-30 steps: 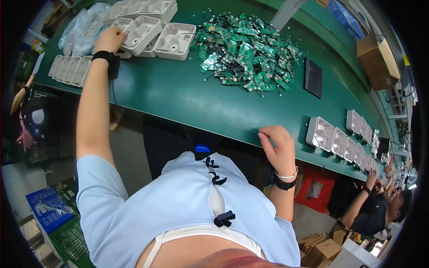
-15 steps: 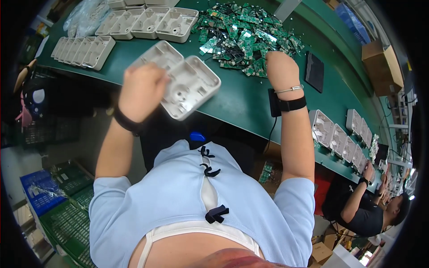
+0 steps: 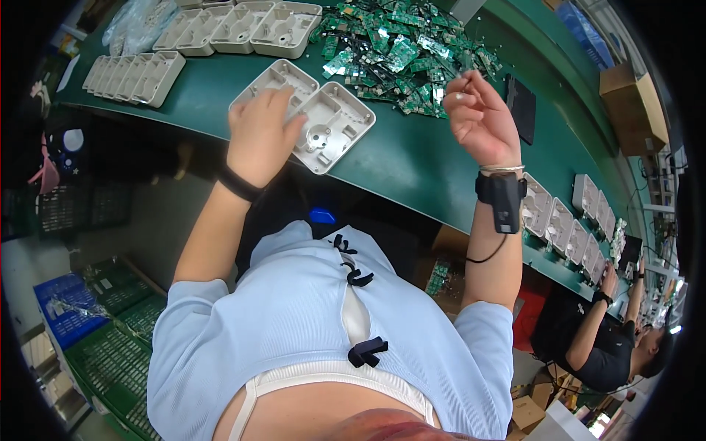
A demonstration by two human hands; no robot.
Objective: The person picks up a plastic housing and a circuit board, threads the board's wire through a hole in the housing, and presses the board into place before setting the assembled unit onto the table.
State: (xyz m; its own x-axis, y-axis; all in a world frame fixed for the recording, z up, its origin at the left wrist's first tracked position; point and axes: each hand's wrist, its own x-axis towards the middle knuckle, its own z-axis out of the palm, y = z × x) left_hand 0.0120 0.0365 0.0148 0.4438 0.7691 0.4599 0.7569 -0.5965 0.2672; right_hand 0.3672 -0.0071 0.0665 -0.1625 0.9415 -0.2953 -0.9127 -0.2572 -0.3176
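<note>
Two joined-looking light grey plastic housings, a left one (image 3: 283,73) and a right one (image 3: 334,126), lie side by side at the table's near edge, hollow sides up. My left hand (image 3: 261,136) is over the left housing, fingers stretched and thumb apart, slightly blurred; it touches or nearly touches the rim. My right hand (image 3: 482,121) is raised, palm turned up, at the near right edge of a heap of green circuit boards (image 3: 401,55). Its thumb and fingertips pinch what looks like a small circuit board (image 3: 466,65), hard to separate from the heap behind.
More grey housings (image 3: 283,29) stand in rows at the back left, with another row (image 3: 136,77) nearer. A dark flat pad (image 3: 521,110) lies right of the heap. Further right are housings (image 3: 562,224) and a co-worker (image 3: 596,331). Crates (image 3: 118,367) stand at lower left.
The two housings have come down flat onto the table edge, and my left hand's grip has loosened. My right hand has drawn back from the board heap and turned palm up.
</note>
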